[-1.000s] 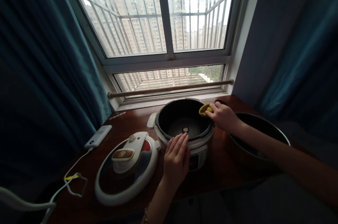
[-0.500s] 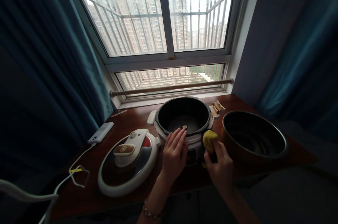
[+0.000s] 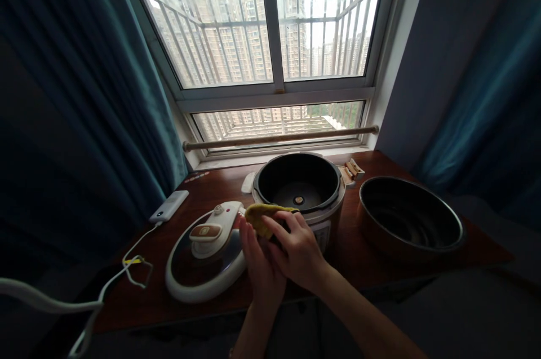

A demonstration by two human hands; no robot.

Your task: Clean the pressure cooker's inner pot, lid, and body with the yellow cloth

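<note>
A: In the head view, where is the cloth (image 3: 264,217)?

B: Up between the person's two hands, in front of the cooker (image 3: 298,176). Seen from here it overlaps the near left part of the cooker's rim; whether it touches the rim, the view does not tell.

A: And the right hand (image 3: 301,252)?

B: It pinches the yellow cloth, fingers bent over the near side.

A: The left hand (image 3: 262,271)?

B: Raised just beside it, fingers straight and lying close together, crossed in part by the right. Whether it grips the cloth too, one cannot tell.

A: What stands around them?

B: The cooker is uncovered, its dark inside showing a small round fitting at the bottom. Left of it the lid (image 3: 207,252) lies on the table (image 3: 226,181), its brown-topped handle up. To the right, apart from the cooker, stands a wide dark pot (image 3: 409,224).

A: Anything farther left?

B: A white power bank (image 3: 169,207), with a cable (image 3: 141,240) running from its near end.
</note>
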